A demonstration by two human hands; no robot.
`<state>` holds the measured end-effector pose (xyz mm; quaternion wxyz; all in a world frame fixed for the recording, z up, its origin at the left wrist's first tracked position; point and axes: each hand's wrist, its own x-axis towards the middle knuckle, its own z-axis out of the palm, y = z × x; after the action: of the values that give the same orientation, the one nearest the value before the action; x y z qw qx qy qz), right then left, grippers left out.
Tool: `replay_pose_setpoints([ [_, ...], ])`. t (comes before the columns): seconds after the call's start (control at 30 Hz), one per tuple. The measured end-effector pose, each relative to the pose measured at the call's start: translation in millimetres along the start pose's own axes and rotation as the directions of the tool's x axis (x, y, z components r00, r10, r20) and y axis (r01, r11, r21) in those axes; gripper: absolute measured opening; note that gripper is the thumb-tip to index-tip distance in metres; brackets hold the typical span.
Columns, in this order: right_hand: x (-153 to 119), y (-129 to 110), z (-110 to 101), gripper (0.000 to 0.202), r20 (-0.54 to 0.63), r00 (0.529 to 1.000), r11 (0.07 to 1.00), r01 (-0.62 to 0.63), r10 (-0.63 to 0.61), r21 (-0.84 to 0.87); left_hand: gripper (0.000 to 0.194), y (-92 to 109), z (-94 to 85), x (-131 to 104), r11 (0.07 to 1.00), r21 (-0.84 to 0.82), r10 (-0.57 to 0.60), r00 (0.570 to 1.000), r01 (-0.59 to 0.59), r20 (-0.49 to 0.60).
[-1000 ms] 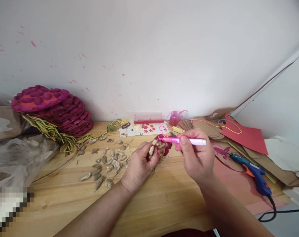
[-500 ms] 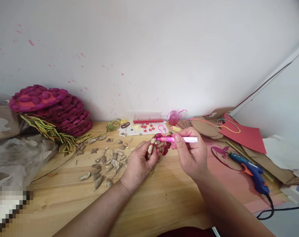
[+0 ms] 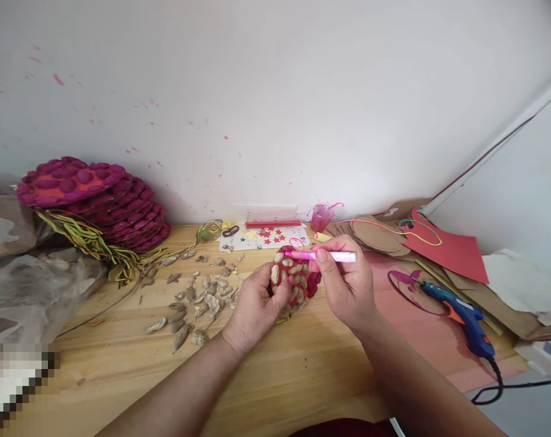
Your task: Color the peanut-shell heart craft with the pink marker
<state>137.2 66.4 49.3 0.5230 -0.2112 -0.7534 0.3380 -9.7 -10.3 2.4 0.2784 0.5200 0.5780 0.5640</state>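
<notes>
One red disc (image 3: pixel 294 297) studded with peanuts (image 3: pixel 276 274) is held up in the left hand (image 3: pixel 256 303), thumb across its front, over the wooden table (image 3: pixel 275 376). The right hand (image 3: pixel 347 282) pinches a pink-and-white marker (image 3: pixel 306 255), its tip at the disc's upper edge. Left of the hands, loose shells (image 3: pixel 212 302) lie scattered; at the right lies a blue glue gun (image 3: pixel 472 325). Farther off, a stack of purple discs (image 3: pixel 136 212) leans at the left, red paper (image 3: pixel 455 250) and cardboard rounds (image 3: pixel 375 235) lie at the right, and a white sheet (image 3: pixel 230 243) bearing small coloured stars (image 3: pixel 267 234) sits near a pink-stained cup (image 3: pixel 321 217). Behind rises a pale wall (image 3: pixel 303 91) with pink splashes (image 3: pixel 57 79).
</notes>
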Motion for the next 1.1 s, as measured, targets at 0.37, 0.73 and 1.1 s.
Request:
replay_pose_setpoints([
  [0.37, -2.4, -2.9, -0.5, 0.006, 0.007, 0.999, 0.994, 0.052, -0.052, -0.1, 0.033, 5.7, 3.2, -0.4, 0.895, -0.399, -0.171, 0.979, 0.202, 0.112],
  [0.73, -4.8, -10.7, 2.5, 0.003, 0.072, 0.988, 0.972, 0.147, -0.136, -0.182, 0.038, 3.9, 4.9, 0.0, 0.795, -0.526, -0.256, 0.953, 0.301, 0.16],
  [1.1, -3.6, -8.8, 2.9, 0.005, 0.062, 0.992, 0.974, 0.116, -0.106, -0.193, 0.041, 4.7, 4.8, 0.3, 0.805, -0.514, -0.248, 0.955, 0.298, 0.166],
])
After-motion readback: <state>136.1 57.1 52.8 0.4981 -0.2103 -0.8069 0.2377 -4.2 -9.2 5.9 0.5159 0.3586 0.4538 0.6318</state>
